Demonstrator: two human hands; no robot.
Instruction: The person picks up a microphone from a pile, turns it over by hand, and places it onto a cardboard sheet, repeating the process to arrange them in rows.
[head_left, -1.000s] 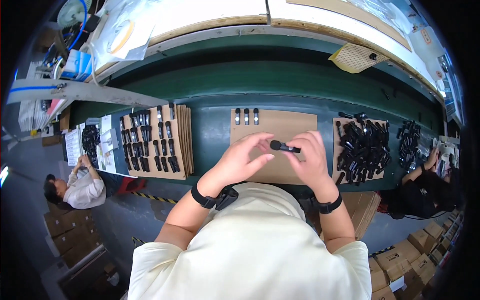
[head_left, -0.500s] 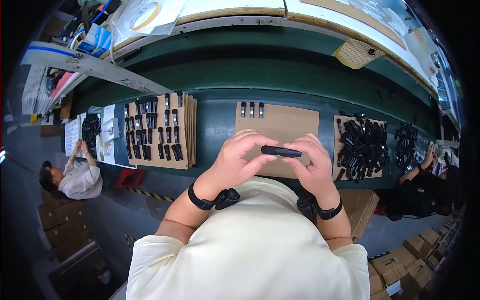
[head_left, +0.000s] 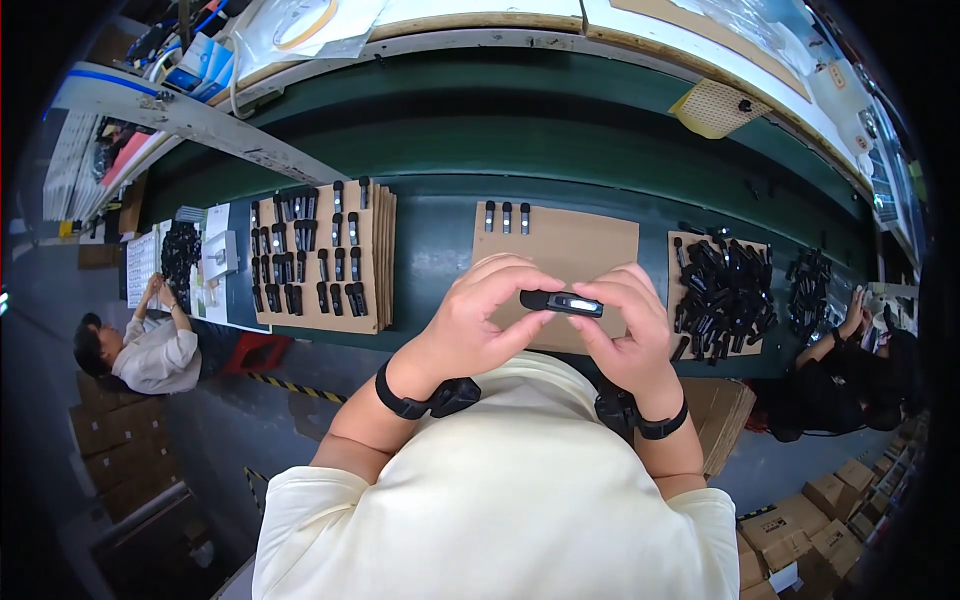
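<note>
A small black microphone [head_left: 548, 301] with a rounded dark foam head lies sideways between my two hands, above a brown cardboard sheet [head_left: 580, 240]. My left hand [head_left: 484, 312] pinches it by the foam-head end, thumb below and index finger above. At the other end my right hand [head_left: 634, 318] grips the body between thumb and fingertips. A bright pale patch shows on the side of the body facing up. Three similar microphones [head_left: 507, 218] stand in a row at the sheet's far left corner.
A heap of black microphones [head_left: 722, 300] covers a cardboard sheet on the right, with a further pile [head_left: 808, 290] beyond. To the left, a stack of cardboard sheets [head_left: 384, 260] carries microphones in rows. Co-workers sit at far left [head_left: 155, 350] and far right [head_left: 850, 375].
The microphone has been rolled between my fingers, so a bright patch now shows where the side looked plain dark. Both hands keep their hold in nearly the same place.
</note>
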